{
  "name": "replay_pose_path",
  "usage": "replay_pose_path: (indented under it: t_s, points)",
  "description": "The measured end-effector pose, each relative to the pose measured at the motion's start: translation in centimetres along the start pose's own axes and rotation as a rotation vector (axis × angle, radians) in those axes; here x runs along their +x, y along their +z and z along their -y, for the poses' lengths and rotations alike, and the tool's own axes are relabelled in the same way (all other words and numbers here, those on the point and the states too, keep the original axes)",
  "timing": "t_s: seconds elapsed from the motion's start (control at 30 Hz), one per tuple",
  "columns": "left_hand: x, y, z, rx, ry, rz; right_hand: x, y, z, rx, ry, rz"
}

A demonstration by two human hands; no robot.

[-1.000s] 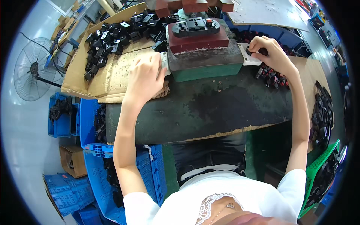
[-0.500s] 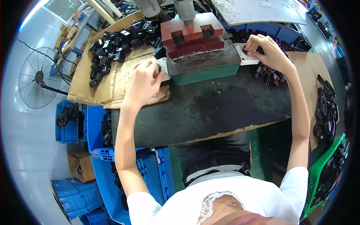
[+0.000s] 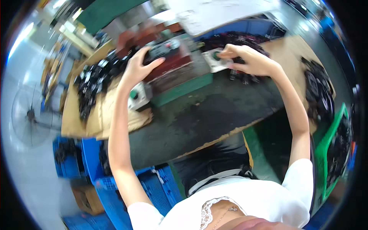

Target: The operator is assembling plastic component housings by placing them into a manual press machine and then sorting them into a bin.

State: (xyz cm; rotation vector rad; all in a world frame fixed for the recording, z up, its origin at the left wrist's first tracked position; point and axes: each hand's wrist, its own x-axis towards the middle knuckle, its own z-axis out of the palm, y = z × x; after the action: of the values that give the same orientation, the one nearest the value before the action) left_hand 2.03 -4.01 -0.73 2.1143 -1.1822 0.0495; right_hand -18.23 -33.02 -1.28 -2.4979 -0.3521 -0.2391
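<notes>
My left hand [image 3: 138, 69] is open, its thumb and fingers spread beside a dark rectangular part [image 3: 165, 48] lying on the red die block [image 3: 168, 67] of a press. Whether the fingertips touch that part is hard to tell through the blur. Below this hand, a white button box [image 3: 141, 100] with a green button sits at the left of the press base. My right hand [image 3: 251, 60] is also open, fingers bent and thumb apart, with nothing visible between them. It hovers at the edge of the right button box [image 3: 219, 66], near its green button.
A cardboard box [image 3: 73, 119] at left holds several black parts [image 3: 96, 80]. More dark and reddish parts [image 3: 237, 40] lie behind the right box. Blue crates [image 3: 115, 199] stand below left, a green basket [image 3: 331, 142] at right. A fan [image 3: 31, 114] stands far left.
Both hands have come off the button boxes, uncovering green buttons. My left hand has moved up to the die, where a dark part now shows. The whole view has shifted and tilted.
</notes>
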Motion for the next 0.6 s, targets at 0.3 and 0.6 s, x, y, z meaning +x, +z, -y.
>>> replay_pose_path:
  t_s: [0.3, 0.6]
  points:
    - [-1.1, 1.4, -1.6, -0.232, -0.132, -0.263, -14.3, -15.9, -16.5, -0.767, 0.644, -0.143]
    - [-6.1, 0.7, -4.3, 0.247, 0.272, -0.225, -19.2, -16.1, -21.5, -0.52, 1.002, -0.042]
